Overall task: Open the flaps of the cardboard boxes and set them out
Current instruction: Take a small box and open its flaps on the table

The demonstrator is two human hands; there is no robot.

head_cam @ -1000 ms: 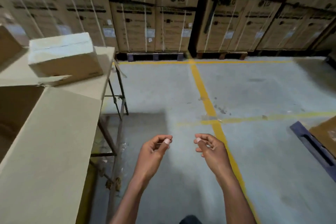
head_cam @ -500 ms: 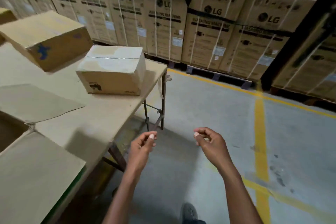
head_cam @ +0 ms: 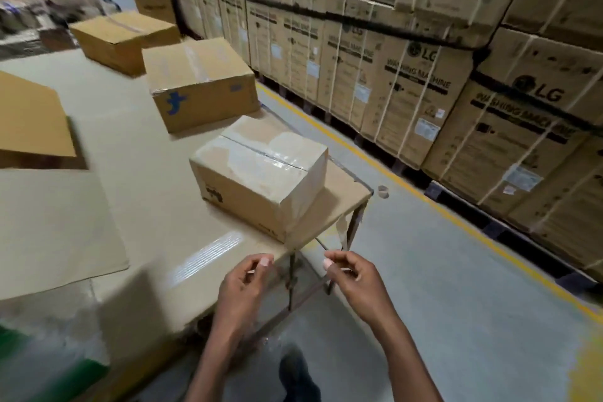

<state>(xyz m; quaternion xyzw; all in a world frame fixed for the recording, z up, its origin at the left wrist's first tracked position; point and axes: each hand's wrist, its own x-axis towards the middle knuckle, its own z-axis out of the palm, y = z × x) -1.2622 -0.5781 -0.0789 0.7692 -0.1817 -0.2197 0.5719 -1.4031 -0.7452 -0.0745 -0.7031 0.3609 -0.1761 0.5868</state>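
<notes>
A small closed cardboard box (head_cam: 261, 173), sealed with clear tape, sits near the right corner of the table (head_cam: 146, 222). Behind it stands a bigger taped box with a blue mark (head_cam: 202, 85), and farther back a third closed box (head_cam: 120, 39). At the left edge an opened flap (head_cam: 32, 121) of another box sticks out. My left hand (head_cam: 243, 284) and my right hand (head_cam: 354, 281) hover just in front of the table's near edge, below the small box. Both have thumb and fingers pinched together, and I see nothing in them.
The table is covered with cardboard sheets. A wall of stacked, strapped LG washing machine cartons (head_cam: 424, 75) on pallets runs along the right. Between them and the table lies grey floor with a yellow line (head_cam: 408, 192) and a tape roll (head_cam: 382, 191). My shoe (head_cam: 298, 375) shows below.
The view has swung left and closer to the table, so the small taped box now lies right in front of my hands. Both hands keep the same pinched pose.
</notes>
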